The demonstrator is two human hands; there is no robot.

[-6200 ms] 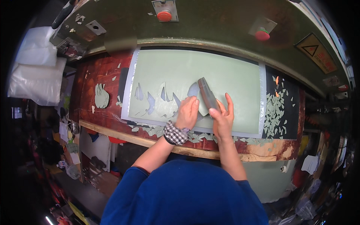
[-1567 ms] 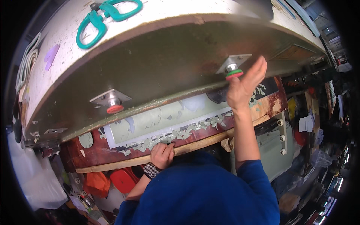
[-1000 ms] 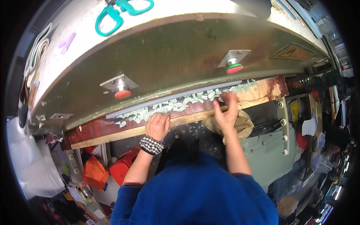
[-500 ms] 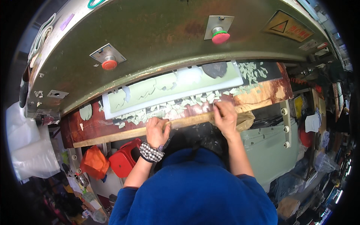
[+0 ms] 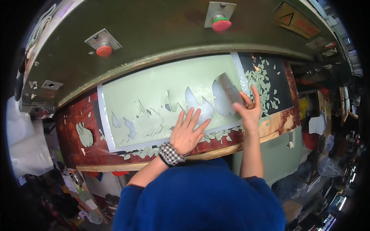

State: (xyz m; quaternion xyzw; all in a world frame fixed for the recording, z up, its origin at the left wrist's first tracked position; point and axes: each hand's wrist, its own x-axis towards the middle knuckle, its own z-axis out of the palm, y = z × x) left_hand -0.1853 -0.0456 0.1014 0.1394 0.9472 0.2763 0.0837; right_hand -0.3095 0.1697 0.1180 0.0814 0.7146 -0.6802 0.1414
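Note:
A pale green sheet (image 5: 154, 88) with several cut-out holes lies on a whitish backing over the dark red board (image 5: 111, 134). My left hand (image 5: 188, 132) rests palm down near its front edge, fingers spread, beside a two-pointed hole. At the sheet's right end my right hand (image 5: 249, 109) grips a dark grey cutting die (image 5: 230, 87), which is tilted up on edge. Its underside is not visible. Next to the die an oval hole in the sheet shows the backing.
Small green scraps (image 5: 262, 84) litter the black surface on the right and the board's front edge. A stack of cut green pieces (image 5: 84, 134) sits at far left. Beyond the sheet rises a green machine front with a red button (image 5: 104, 50) and a pink button (image 5: 221, 24).
Both hands have moved from the board's wooden front edge onto the sheet. The die that lay flat is now gripped and tilted in my right hand. More of the sheet is in view.

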